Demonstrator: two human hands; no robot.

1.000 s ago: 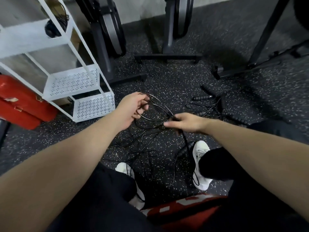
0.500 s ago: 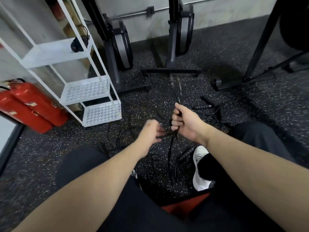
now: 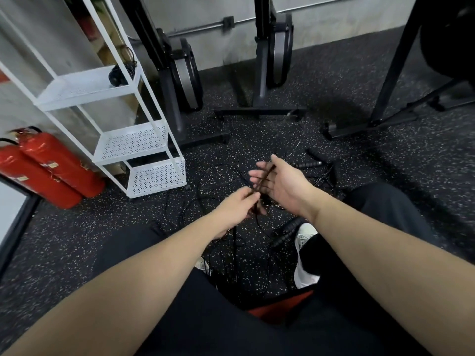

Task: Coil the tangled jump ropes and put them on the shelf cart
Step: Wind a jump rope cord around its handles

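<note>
Left hand [image 3: 237, 205] pinches rope [image 3: 263, 179] beside shelf cart [image 3: 154, 176].

Gym corner, dark speckled rubber floor [image 3: 359, 176].
Grey concrete wall [image 3: 321, 19] with conduit pipe; black machine stands [image 3: 259, 111] along it; two red fire extinguishers [image 3: 51, 165] at left.

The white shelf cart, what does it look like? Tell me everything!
The white shelf cart is a thin metal frame with three trays stacked like steps, and the lower two are punched with little holes. It stands on the speckled black floor by the wall, next to two red fire extinguishers. A dark coiled bundle, probably a rope, rests on its top tray. The lower two trays look bare. Neither hand touches it.
</note>
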